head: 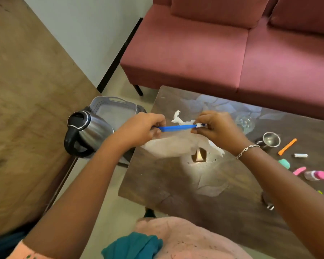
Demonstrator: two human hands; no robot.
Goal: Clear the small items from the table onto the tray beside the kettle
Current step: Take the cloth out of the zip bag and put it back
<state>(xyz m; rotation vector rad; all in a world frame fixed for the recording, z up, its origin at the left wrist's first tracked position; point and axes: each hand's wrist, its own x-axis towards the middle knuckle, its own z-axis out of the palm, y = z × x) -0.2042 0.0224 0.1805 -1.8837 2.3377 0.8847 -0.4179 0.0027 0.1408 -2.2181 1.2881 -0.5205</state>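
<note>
A blue pen-like stick (pixel 176 128) with a white cap end is held level above the left end of the dark glossy table (pixel 204 184). My left hand (pixel 142 128) grips its left end and my right hand (pixel 217 128) pinches the white cap end. The grey perforated tray (pixel 113 107) sits low to the left of the table, behind the steel kettle (pixel 86 131); nothing shows inside it. On the table's right side lie an orange stick (pixel 287 146), a small white tube (pixel 300 155), a teal piece (pixel 284 163), a pink piece (pixel 299 170) and a pink-capped little bottle (pixel 314 175).
A small steel cup (pixel 270 140) and a clear glass (pixel 245 123) stand on the table right of my right hand. A dark red sofa (pixel 232 53) runs along the far side. A wooden surface (pixel 26 109) lies at the left, past the kettle.
</note>
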